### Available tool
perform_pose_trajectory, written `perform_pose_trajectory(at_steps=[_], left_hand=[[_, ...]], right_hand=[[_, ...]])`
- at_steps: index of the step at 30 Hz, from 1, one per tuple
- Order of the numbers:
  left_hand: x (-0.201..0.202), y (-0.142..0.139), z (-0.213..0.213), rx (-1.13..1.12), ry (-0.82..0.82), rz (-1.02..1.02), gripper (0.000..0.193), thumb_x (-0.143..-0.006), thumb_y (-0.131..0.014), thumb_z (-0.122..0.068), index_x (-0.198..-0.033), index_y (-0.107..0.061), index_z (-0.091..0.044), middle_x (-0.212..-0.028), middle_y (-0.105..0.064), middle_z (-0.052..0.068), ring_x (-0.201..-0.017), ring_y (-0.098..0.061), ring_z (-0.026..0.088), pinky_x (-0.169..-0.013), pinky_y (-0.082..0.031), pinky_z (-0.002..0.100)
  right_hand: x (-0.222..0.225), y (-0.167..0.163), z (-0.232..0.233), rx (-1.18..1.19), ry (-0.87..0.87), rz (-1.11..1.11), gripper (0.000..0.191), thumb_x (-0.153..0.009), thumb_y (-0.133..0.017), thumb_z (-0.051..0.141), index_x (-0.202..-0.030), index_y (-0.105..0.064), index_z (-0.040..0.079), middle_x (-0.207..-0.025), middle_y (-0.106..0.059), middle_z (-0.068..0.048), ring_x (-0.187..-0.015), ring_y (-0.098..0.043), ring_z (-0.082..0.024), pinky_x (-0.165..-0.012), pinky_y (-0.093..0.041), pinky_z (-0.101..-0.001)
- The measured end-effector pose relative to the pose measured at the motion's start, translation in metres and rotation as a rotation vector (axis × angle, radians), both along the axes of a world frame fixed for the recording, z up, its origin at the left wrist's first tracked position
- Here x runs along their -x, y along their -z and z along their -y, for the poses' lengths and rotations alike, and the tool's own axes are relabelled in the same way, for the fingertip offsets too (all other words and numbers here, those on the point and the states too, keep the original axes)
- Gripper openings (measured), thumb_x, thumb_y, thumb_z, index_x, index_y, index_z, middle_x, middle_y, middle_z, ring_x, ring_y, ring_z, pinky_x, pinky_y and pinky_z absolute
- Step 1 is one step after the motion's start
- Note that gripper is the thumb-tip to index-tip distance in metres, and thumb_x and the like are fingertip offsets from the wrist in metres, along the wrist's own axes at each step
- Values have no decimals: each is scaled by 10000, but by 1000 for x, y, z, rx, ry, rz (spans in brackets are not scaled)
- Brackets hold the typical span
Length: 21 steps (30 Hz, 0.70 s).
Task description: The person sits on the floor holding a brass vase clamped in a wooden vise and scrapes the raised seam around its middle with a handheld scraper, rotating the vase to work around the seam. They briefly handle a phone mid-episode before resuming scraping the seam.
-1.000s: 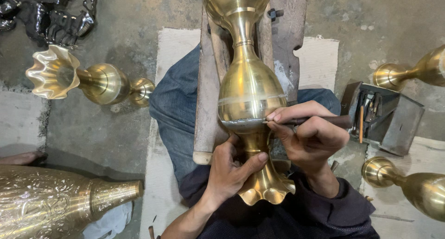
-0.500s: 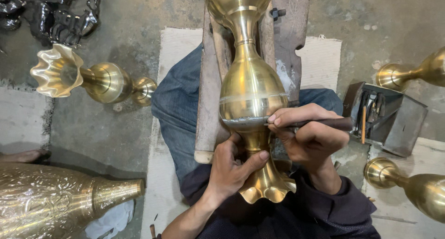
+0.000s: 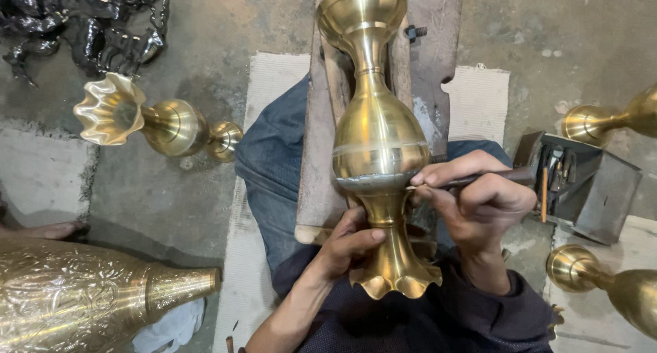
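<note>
A tall brass vase [image 3: 378, 137] lies lengthwise on a wooden block [image 3: 318, 154] across my lap, its fluted rim toward me. My left hand [image 3: 345, 247] grips the narrow neck just above that rim. My right hand [image 3: 472, 195] holds a thin dark tool [image 3: 465, 182] like a pen, its tip touching a dull grey band around the vase's belly.
A smaller fluted brass vase [image 3: 147, 120] lies on the concrete floor at left. A large embossed brass vessel [image 3: 89, 295] fills the lower left. More brass pieces [image 3: 606, 120] lie at right beside an open metal toolbox [image 3: 582, 182]. Black cast metal parts [image 3: 89, 18] are heaped top left.
The view has shifted slightly. My right hand's tool tip stays against the grey band, and my left hand keeps its grip on the neck.
</note>
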<state>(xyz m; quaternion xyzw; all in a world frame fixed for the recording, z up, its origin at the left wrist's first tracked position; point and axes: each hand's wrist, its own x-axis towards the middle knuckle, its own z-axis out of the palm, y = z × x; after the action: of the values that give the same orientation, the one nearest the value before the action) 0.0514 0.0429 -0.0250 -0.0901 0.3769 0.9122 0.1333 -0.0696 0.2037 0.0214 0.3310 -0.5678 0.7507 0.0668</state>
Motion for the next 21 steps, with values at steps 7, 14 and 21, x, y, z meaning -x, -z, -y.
perform_pose_trajectory(at_steps=[7,14,21], left_hand=[[-4,-10,6,503,20,29,650,-780,-849,-364,-1184,-638,101,-1028,-755,165,-916,-753,207,-852,-631,329],[1,-15,10,175,2,-93,735,-850,-822,-425,-1334,-564,63,-1143,-727,108,-1037,-712,160,-951,-586,288],[-3,-29,11,504,-32,-13,691,-824,-828,-373,-1298,-594,73,-1046,-764,121,-917,-736,154,-839,-622,293]], right_hand=[[-2,12,-21,60,42,230,418,-899,-754,-183,-715,-462,51,-957,-677,-183,-897,-743,-239,-835,-660,-353],[-1,11,-17,121,38,367,396,-910,-731,-210,-757,-469,45,-955,-675,-179,-877,-735,-244,-850,-640,-348],[2,-9,-3,6,39,404,392,-903,-723,-214,-749,-470,42,-969,-671,-173,-891,-733,-221,-845,-631,-321]])
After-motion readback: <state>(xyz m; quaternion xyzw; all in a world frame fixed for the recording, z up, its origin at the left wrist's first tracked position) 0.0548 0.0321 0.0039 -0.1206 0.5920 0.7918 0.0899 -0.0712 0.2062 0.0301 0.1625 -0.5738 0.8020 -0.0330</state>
